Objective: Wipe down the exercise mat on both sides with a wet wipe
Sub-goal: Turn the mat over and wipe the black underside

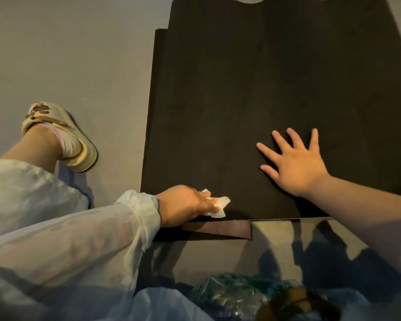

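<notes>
Closest to the camera was a blurry green crinkly bag [236,295] down at the bottom edge, couldn't make out what was in it. Just above that, the left hand [185,205] had a white wet wipe [219,206] bunched under its fingers, fingers curled over it and pressing it down onto the mat [241,89] right at the near edge. The white sleeve [139,205] was pushed up at that wrist.

Off to the right of the wipe and a little farther from the camera, the right hand [292,163] lay flat on the mat, fingers spread wide, palm down, holding nothing, just pressing the surface.

The dark mat ran away from both hands toward the top of the view, laid out flat on the grey floor [67,54]. Directly under the left hand, a brownish flap [218,229] of the mat stuck out from below the near edge, so it looked folded or layered there; a second layer also peeked out along the far left side.

Well to the left of the wipe hand, a foot in a cream slipper [60,135] with a brown decoration on top sat on the floor, off the mat.
</notes>
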### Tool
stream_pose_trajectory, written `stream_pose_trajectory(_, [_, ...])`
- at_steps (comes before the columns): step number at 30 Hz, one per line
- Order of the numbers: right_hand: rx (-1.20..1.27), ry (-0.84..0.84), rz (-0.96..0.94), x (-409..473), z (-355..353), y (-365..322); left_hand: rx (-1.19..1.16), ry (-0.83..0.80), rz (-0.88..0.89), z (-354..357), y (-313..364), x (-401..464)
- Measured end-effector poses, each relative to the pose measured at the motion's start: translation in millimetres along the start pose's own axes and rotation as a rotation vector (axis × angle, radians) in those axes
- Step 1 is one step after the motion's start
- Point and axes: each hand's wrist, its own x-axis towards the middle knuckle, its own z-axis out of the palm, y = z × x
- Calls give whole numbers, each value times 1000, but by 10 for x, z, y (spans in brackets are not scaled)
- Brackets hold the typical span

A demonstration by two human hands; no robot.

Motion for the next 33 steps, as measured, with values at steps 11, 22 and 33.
stream_pose_trajectory(11, [132,76,54,-60,381,-83,-556,711,-93,-1589,-123,620])
stream_pose_trajectory(22, [192,205,30,-20,370,-71,-40,921,-240,-2027,-255,1770])
stream_pose_trajectory(33, [198,158,37,-17,350,-62,-345,610,5,-1108,-271,1304])
